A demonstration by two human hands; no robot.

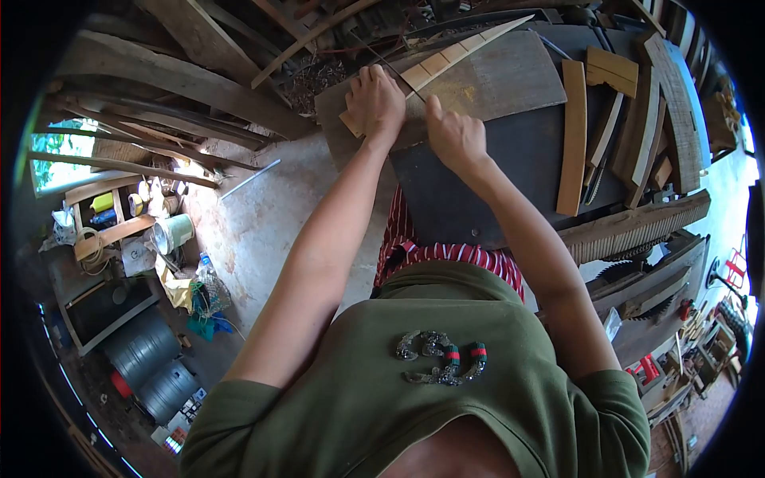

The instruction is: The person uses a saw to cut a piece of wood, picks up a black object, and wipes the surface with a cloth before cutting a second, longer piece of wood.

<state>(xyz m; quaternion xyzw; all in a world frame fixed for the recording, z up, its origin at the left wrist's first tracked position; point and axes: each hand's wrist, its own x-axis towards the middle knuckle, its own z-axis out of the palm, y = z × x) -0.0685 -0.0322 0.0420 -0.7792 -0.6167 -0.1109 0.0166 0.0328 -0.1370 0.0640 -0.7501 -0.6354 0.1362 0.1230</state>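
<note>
Setting: cluttered wood workshop, concrete floor (pixel 255 215), planks stacked at the far side.
Work surface: dark worktable (pixel 510 159), with a brown board (pixel 510 76) lying on its far left part.
Workpiece: pale wood strip (pixel 462 49), curved and marked in segments, lying on the board and running far-right.
Left hand (pixel 374 103): laid over the strip's near end, fingers curled down, clamping it.
Right hand (pixel 454 135): just right of the left hand, closed around a thin dark tool (pixel 390 68); tool type cannot be told.
Surroundings: curved slats (pixel 572 135) at right; metal drums (pixel 147 362) near left.

No legible text, numbers or labels. Olive-green cotton shirt (pixel 358 398): beaded silver emblem with green-red stripes (pixel 442 357), curled letter-like shapes, not decipherable. Shelf containers (pixel 119 207): print too small.
</note>
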